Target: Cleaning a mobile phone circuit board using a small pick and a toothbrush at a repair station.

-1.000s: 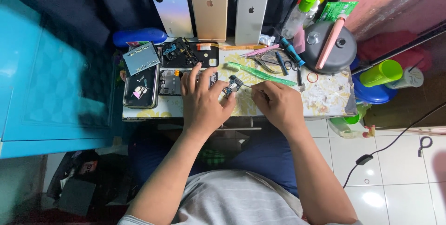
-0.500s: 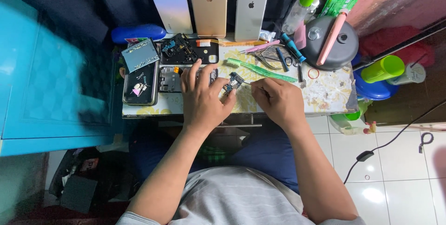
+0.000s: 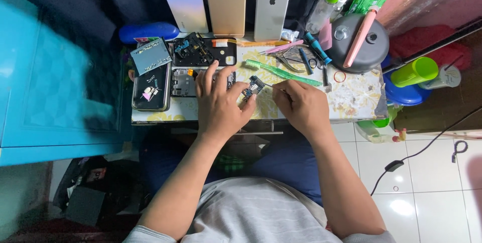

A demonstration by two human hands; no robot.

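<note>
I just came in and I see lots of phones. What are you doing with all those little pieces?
A person sits at a small table covered with phone parts. The left hand holds a small circuit board by its edge, and the right hand touches it with a thin metal tool. An opened phone lies beside the left hand. Three phones lean face-down against the back, and a green toothbrush lies just behind the hands.
</note>
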